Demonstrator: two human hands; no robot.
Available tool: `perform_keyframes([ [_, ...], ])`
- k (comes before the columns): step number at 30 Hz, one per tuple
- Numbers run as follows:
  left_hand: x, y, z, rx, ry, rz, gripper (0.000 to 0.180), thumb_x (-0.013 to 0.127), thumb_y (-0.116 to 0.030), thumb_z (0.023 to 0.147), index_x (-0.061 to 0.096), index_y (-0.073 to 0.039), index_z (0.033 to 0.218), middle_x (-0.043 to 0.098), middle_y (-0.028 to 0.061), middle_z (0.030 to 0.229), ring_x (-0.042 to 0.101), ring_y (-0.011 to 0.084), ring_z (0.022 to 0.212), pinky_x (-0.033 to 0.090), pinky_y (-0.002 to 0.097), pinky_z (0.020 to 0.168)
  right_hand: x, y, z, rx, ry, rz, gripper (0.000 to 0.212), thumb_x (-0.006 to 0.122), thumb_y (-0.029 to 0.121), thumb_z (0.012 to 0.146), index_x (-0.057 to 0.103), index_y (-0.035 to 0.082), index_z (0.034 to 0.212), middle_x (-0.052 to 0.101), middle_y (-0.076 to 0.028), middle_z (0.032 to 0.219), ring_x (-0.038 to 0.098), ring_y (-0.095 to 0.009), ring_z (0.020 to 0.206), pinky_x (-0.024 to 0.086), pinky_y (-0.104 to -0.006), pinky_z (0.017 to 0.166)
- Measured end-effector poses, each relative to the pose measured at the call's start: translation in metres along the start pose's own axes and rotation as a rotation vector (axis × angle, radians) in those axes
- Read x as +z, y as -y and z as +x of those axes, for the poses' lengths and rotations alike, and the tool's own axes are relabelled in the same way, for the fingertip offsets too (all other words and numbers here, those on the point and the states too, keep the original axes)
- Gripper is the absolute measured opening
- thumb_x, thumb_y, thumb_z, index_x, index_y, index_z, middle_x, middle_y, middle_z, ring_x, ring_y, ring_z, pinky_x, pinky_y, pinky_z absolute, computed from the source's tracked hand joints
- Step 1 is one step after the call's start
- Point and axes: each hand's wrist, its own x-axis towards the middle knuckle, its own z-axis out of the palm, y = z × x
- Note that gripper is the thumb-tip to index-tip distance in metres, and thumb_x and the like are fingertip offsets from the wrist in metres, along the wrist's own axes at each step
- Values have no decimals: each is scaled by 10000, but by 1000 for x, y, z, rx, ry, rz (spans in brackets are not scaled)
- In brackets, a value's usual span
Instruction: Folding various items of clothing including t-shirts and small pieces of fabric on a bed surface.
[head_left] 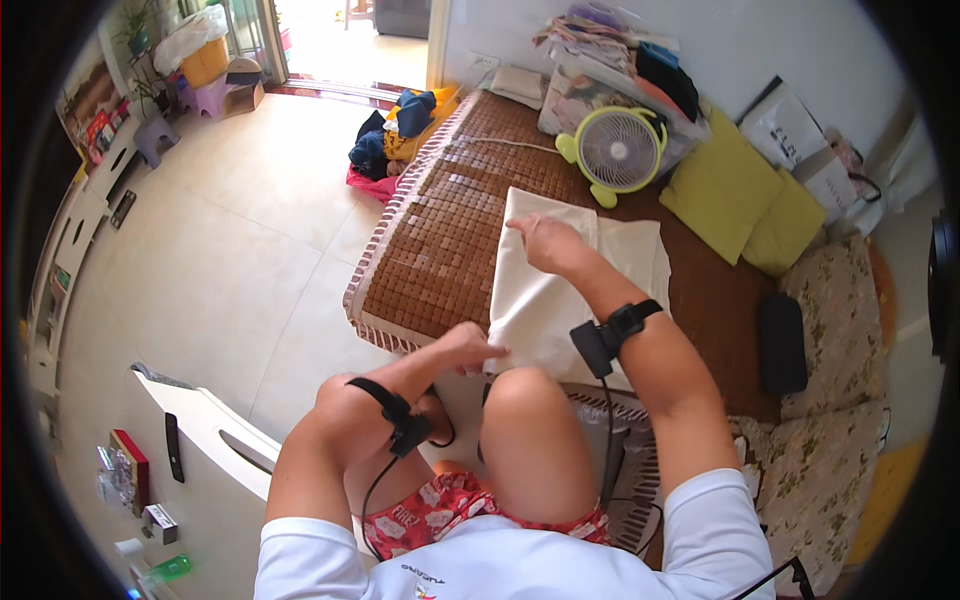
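A white cloth [535,295], folded into layers, lies in front of me on a brown tile mat [440,240]. At the cloth's near left corner is my left hand [472,347], its fingers closed at the edge with a fingertip resting on the fabric. My right hand [548,243] reaches across to the far left part of the cloth. Its fingers are closed at the left edge, the index finger pointing left and the others curled under. Part of the grip of both hands is hidden beneath them. Each forearm wears a black strap with a small box and cable.
A green-rimmed fan [618,150] stands beyond the cloth, by a clothes pile [620,55]. Green cushions [730,190] lie to the right, near a black oblong case [782,345]. More clothes [395,135] heap past the mat's left edge. A white table [210,450] stands at lower left.
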Motion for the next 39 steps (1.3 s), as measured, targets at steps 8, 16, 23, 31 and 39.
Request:
perform_keyframes([
  [8,7,6,4,128,-201,14,405,711,-345,722,721,26,883,699,202,818,692,294,756,540,397,713,59,-41,80,119,-57,-121,493,482,155,932,439,161,1423,482,-133,1400,470,-328,1281,396,-461,1061],
  [16,-6,5,6,154,-207,74,399,713,-336,729,723,1,942,695,209,881,672,337,847,511,413,794,50,-66,138,296,220,-128,435,607,346,922,549,185,1323,473,-148,1393,425,-351,1314,338,-494,1095],
  [23,-13,-1,11,2,-208,115,406,708,-332,730,719,5,956,697,214,910,677,338,874,513,420,797,47,-92,132,408,-144,-24,315,631,302,883,620,195,1180,519,-145,1310,486,-346,1233,396,-491,1031],
  [31,-26,-27,-7,-36,-282,283,545,728,-519,752,705,-16,962,706,184,950,669,322,952,517,413,825,-21,-139,29,192,-114,502,375,655,262,869,606,60,1182,673,-100,1040,650,-253,968,517,-377,859],
  [39,-25,-4,-1,69,-230,146,406,730,-381,807,672,17,868,685,127,684,676,225,584,546,358,564,5,-188,-244,983,-107,979,224,630,193,884,568,90,1074,611,-37,883,607,-137,712,536,-316,556],
])
